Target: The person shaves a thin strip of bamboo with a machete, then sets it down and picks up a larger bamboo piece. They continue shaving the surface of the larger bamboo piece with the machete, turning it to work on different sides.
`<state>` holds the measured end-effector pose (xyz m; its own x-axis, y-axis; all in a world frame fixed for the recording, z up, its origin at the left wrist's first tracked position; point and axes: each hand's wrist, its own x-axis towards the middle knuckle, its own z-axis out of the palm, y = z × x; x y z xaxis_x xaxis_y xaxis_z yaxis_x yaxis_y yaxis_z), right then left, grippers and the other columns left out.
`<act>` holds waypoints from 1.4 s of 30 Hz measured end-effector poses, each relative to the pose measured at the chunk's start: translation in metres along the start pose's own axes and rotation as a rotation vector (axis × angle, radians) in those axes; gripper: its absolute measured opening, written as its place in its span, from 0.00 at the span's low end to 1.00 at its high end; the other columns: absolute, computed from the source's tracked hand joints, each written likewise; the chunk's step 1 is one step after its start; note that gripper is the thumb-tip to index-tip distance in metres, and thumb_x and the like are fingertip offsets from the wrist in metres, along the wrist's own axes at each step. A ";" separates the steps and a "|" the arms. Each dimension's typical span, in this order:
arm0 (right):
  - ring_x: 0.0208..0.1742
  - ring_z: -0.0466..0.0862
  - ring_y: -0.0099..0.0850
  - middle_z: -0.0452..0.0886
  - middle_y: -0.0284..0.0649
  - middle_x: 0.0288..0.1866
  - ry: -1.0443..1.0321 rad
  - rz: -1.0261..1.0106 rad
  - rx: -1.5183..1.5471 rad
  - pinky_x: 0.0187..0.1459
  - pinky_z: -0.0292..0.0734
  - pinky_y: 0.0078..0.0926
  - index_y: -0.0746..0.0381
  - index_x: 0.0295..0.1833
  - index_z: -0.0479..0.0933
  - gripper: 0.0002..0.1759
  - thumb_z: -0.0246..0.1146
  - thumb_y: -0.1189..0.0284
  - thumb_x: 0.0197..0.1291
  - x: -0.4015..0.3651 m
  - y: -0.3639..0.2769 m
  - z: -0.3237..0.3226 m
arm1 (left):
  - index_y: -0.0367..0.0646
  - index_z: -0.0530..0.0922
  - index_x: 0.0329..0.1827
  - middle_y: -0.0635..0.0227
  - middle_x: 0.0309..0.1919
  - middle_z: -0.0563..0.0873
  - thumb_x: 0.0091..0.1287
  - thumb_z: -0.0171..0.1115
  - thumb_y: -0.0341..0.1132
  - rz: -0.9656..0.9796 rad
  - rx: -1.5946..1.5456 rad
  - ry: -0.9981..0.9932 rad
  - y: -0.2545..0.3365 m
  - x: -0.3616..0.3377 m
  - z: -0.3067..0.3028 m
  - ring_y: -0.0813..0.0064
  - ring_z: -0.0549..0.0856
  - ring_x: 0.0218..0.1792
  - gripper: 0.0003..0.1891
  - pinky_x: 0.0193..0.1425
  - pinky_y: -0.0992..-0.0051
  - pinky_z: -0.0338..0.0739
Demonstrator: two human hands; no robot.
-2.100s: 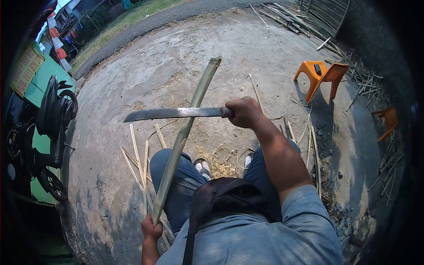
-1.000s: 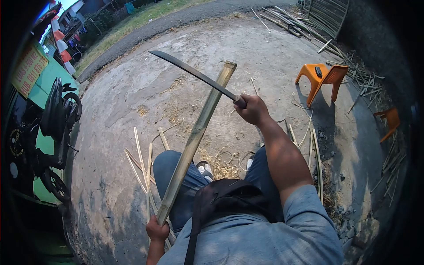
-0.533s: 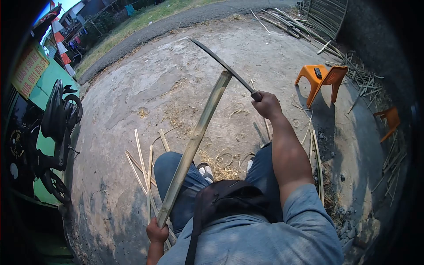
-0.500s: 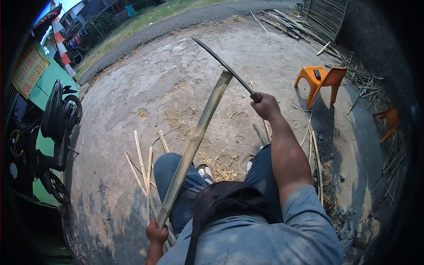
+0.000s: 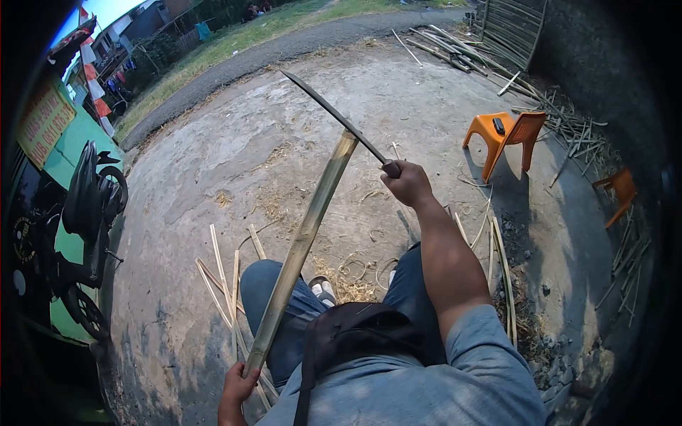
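My left hand point(image 5: 240, 382) is closed round the lower end of a long split bamboo piece point(image 5: 302, 245), which slants up and away across my left thigh. My right hand point(image 5: 409, 184) grips the dark handle of a machete point(image 5: 323, 103). Its long, slightly curved blade lies across the far end of the bamboo, touching it near the tip. The blade points up and to the left. Whether the edge has bitten into the bamboo is too small to tell.
Thin bamboo strips point(image 5: 219, 273) lie by my left leg, others point(image 5: 503, 277) by my right. Shavings point(image 5: 348, 279) cover the ground at my feet. An orange chair point(image 5: 522, 131) holding a small black object stands at right. Bamboo poles point(image 5: 462, 51) are piled behind. A motorbike point(image 5: 85, 206) is at left.
The machete and the far end of the bamboo sit slightly lower and further left in view. The blade stays against the bamboo's end, and both hands keep their grips.
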<state>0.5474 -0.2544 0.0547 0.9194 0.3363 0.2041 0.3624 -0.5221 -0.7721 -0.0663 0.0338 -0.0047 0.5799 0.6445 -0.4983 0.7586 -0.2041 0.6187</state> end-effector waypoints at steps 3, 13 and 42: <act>0.48 0.90 0.46 0.91 0.47 0.44 0.003 -0.005 0.023 0.50 0.84 0.43 0.52 0.51 0.88 0.17 0.73 0.56 0.62 0.002 0.002 0.002 | 0.35 0.84 0.53 0.62 0.36 0.92 0.74 0.71 0.51 -0.078 -0.072 -0.165 0.005 0.004 -0.010 0.70 0.91 0.33 0.23 0.42 0.64 0.85; 0.45 0.90 0.47 0.91 0.47 0.41 0.040 -0.028 0.040 0.48 0.84 0.44 0.53 0.48 0.88 0.16 0.72 0.55 0.62 0.001 0.008 0.001 | 0.33 0.82 0.62 0.59 0.44 0.94 0.82 0.58 0.53 -0.182 -0.131 -0.580 0.026 0.002 -0.013 0.67 0.92 0.44 0.27 0.53 0.66 0.86; 0.42 0.90 0.46 0.90 0.45 0.39 -0.069 -0.120 0.021 0.47 0.84 0.43 0.53 0.48 0.88 0.15 0.73 0.56 0.63 -0.005 -0.008 -0.007 | 0.37 0.83 0.38 0.66 0.23 0.83 0.76 0.68 0.49 0.112 0.113 0.142 0.067 -0.046 0.003 0.76 0.82 0.27 0.21 0.33 0.68 0.75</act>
<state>0.5413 -0.2568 0.0642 0.8564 0.4493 0.2544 0.4653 -0.4582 -0.7573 -0.0409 -0.0117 0.0573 0.6208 0.7087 -0.3352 0.7251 -0.3566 0.5891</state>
